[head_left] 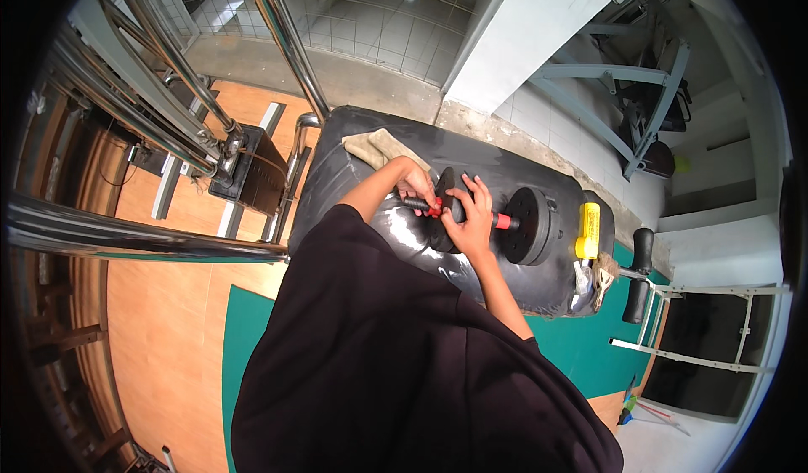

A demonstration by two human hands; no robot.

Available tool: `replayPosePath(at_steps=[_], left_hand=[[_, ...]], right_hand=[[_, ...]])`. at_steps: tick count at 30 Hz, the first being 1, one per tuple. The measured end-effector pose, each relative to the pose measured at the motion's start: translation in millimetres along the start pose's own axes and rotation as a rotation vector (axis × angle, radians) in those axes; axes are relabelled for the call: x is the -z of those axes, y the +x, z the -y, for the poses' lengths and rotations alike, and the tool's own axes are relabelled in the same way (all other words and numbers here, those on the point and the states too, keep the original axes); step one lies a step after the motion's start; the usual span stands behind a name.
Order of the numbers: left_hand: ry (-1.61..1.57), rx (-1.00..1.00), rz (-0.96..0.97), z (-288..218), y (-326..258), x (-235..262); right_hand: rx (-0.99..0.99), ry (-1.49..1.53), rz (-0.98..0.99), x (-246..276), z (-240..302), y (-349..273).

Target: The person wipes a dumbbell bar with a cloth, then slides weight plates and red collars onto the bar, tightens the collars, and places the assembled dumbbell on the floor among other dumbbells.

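Note:
An adjustable dumbbell lies across a black padded bench (pixel 353 149) in front of me. Its right end carries large black weight plates (pixel 526 225), and a red sleeve (pixel 503 220) shows on the bar beside them. Around the threaded left end (pixel 414 203), my left hand (pixel 412 180) pinches a red collar nut (pixel 435 209) with its fingertips. My right hand (pixel 473 220) is against the smaller black weight plate (pixel 441 236) next to the nut, thumb and fingers bent on its face and edge. Part of that plate is hidden behind the hand.
A folded beige cloth (pixel 383 147) lies on the bench's far left part. On its right end are a yellow bottle (pixel 589 231) and a rope (pixel 603 271). Chrome posts and a weight stack (pixel 252 170) stand at left, a foam-roller bar (pixel 640 275) at right.

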State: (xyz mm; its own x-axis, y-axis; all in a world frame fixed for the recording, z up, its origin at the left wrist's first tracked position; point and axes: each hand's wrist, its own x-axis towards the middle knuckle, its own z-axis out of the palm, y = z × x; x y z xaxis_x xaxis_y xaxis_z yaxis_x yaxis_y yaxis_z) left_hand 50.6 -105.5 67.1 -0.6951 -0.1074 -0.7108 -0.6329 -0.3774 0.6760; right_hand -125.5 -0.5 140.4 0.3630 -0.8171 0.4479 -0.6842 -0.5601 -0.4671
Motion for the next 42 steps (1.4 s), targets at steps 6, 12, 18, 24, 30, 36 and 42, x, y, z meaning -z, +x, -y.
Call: replayPosePath(at_steps=[6, 12, 18, 24, 30, 36, 42], left_hand=[[0.015, 0.022, 0.106, 0, 13, -1], [0.196, 0.049, -0.038, 5, 24, -19], [0.477, -0.025, -0.283, 9, 13, -54], [0.533, -0.109, -0.619, 7, -9, -93], [0.648, -0.173, -0.86, 17, -4, -120], [0.738, -0.301, -1.093, 35, 8, -140], [0.649, -0.314, -1.069, 34, 0, -140]], right_hand=[[0.051, 0.006, -0.053, 0, 6, -17], [0.134, -0.071, -0.115, -5, 9, -41], [0.168, -0.089, -0.16, -11, 10, -60], [0.153, -0.093, -0.174, -13, 11, -64], [0.161, -0.086, -0.191, -15, 13, -69], [0.185, -0.096, -0.209, -18, 12, -79], [0.162, -0.077, -0.171, -14, 15, -75]])
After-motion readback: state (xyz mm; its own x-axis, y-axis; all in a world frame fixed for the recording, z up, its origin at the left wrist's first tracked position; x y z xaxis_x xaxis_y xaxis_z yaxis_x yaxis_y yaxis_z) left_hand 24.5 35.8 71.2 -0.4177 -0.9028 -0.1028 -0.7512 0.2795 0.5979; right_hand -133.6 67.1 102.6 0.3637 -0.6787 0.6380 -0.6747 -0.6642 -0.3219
